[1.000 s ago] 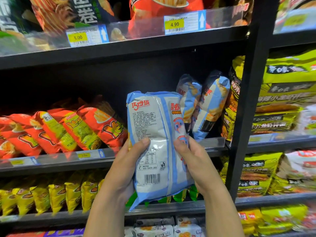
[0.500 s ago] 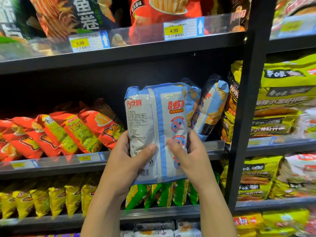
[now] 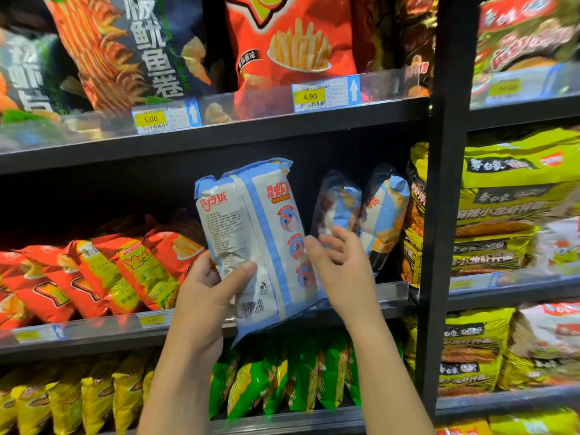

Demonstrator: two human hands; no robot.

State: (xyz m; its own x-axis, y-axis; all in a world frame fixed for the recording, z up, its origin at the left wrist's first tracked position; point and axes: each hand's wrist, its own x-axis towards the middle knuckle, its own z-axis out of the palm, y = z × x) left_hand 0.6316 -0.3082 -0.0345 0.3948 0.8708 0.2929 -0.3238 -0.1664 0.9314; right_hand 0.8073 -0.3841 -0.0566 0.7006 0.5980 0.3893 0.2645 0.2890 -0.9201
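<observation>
A blue and white snack bag (image 3: 251, 233) is held upright, its printed back facing me, in front of the middle shelf (image 3: 392, 293). My left hand (image 3: 207, 296) grips its lower left part, thumb pressed on the back panel. My right hand (image 3: 342, 268) is beside the bag's right edge with fingers spread and loose, its fingertips at two matching blue bags (image 3: 386, 208) standing on the shelf. Whether its thumb still touches the held bag is unclear.
Red and yellow chip bags (image 3: 94, 277) lean along the left of the same shelf. The upper shelf (image 3: 251, 130) hangs close above. Green bags (image 3: 282, 378) and yellow bags (image 3: 62, 400) fill the shelf below. A black upright post (image 3: 445, 215) separates yellow-green packs (image 3: 508, 215) on the right.
The bag has risen and tilted left in front of the middle shelf. My right hand has let go of its right edge and moved toward the blue bags on the shelf.
</observation>
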